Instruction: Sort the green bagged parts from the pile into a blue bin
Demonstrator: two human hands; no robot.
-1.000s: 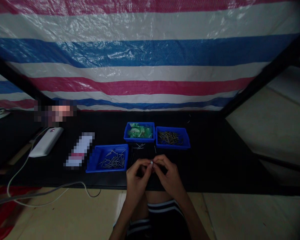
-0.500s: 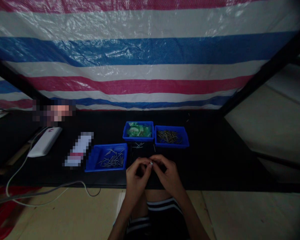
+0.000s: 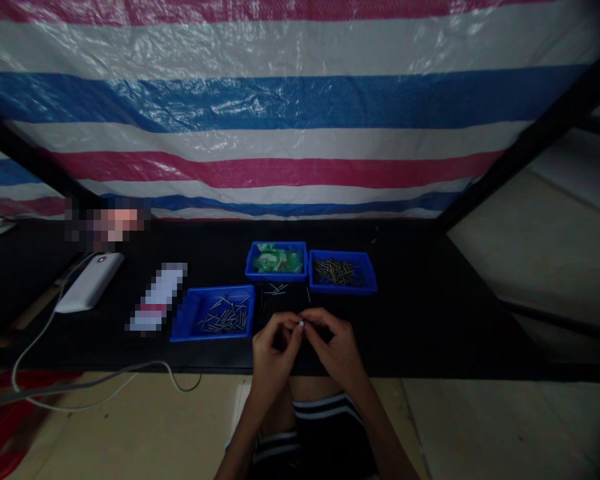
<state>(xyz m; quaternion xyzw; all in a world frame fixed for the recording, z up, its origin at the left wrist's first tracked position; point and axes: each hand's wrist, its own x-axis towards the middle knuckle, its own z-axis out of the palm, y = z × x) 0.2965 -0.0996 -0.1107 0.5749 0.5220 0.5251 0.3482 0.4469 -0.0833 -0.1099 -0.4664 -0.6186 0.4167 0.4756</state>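
Showing pale and tiny, pinched piece [image 3: 301,323], details unclear

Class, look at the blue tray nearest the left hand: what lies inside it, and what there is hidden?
Thin metal pieces lie loosely in the blue tray, mostly toward its right side. Overlapping ones cover parts of those beneath and of the tray's floor.

The striped sheet [image 3: 300,100] is woven plastic, crinkled and glossy. The counter [image 3: 420,320] looks matt and smooth. Blue trays [image 3: 187,323] of smooth plastic hold shiny metal nails [image 3: 227,319], duller brass-toned nails [image 3: 336,272] and thin, wrinkled plastic packets [image 3: 277,260]. The shorts [image 3: 330,440] are matt cloth. Between the fingers [image 3: 294,340], a small piece [image 3: 301,323] glints, its material unclear.
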